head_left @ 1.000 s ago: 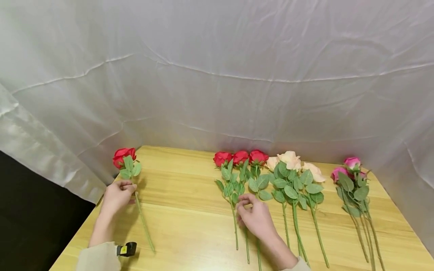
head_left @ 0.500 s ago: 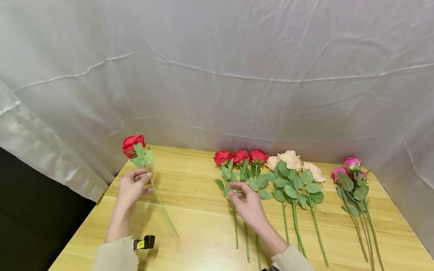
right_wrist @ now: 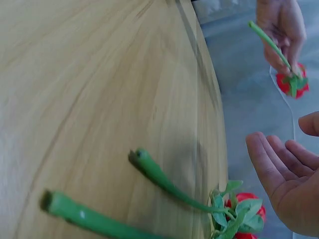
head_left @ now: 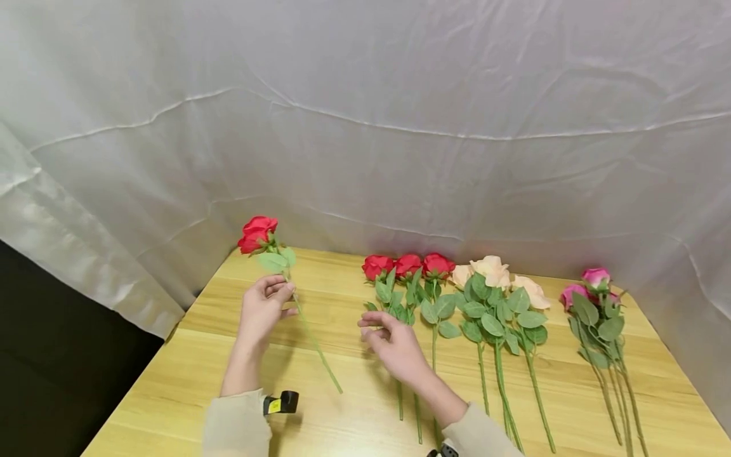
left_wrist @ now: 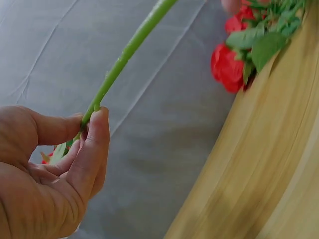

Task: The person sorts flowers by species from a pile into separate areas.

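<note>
My left hand (head_left: 264, 311) pinches the green stem of a red rose (head_left: 258, 235) between thumb and fingertips, just under its leaves. The rose is held up over the left part of the table, bloom to the far left and stem end slanting toward the near right. In the left wrist view the stem (left_wrist: 124, 55) runs up from the pinching fingers. My right hand (head_left: 396, 349) holds nothing; its fingers are loosely bent, with the thumb apart from them in the right wrist view. It hovers over the stems of several red roses (head_left: 378, 267), hiding parts of them.
Peach roses (head_left: 490, 271) lie right of the red ones, their leaves overlapping. Farther right is a group of magenta roses (head_left: 596, 277) with stems toward me. The wooden table (head_left: 188, 368) ends at a grey cloth backdrop (head_left: 365, 158) behind and at the sides.
My left hand has carried its red rose to the right and a little away from me. My right hand has shifted left over the red rose stems, its fingers loosening.
</note>
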Available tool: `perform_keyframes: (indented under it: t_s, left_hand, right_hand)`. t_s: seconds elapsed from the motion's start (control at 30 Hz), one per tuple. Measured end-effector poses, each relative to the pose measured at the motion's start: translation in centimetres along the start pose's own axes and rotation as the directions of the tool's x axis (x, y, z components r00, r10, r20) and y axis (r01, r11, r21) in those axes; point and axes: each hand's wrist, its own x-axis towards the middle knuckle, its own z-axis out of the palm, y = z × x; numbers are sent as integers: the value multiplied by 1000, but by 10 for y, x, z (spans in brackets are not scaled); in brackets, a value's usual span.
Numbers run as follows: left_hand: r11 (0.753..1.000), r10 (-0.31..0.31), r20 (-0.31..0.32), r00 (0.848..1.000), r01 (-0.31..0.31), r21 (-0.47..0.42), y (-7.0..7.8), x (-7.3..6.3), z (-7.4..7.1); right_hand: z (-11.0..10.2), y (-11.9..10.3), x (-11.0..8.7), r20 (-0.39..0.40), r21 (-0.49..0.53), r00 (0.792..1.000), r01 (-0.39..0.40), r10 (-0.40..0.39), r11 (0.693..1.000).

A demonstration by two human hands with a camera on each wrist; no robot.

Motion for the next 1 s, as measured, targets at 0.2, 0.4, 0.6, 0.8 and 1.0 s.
perform_keyframes:
  t_s: [0.2,0.4,0.6,0.8,1.0]
  left_hand:
    - [999,13,24,1000,-12,-38,-3,1,25]
    - [998,35,42,999,-33,-52,-10,0,45]
    - [998,43,47,998,-40,-51,-16,0,61]
    - [998,44,65,997,-41,-47,-20,1,74]
    - [998,47,97,994,-44,-36,-19,-2,83]
  right_hand:
    - [10,-1,-1,61,9,998,-8,7,1000]
    - [15,-5,-3,101,-2,995,-16,16,1000]
    - [14,-4,-7,80,-72,997,4,2,997]
    - [11,-3,-8,65,-69,997,-27,31,997]
    - [7,-2,-10,62,-41,998,-31,33,999]
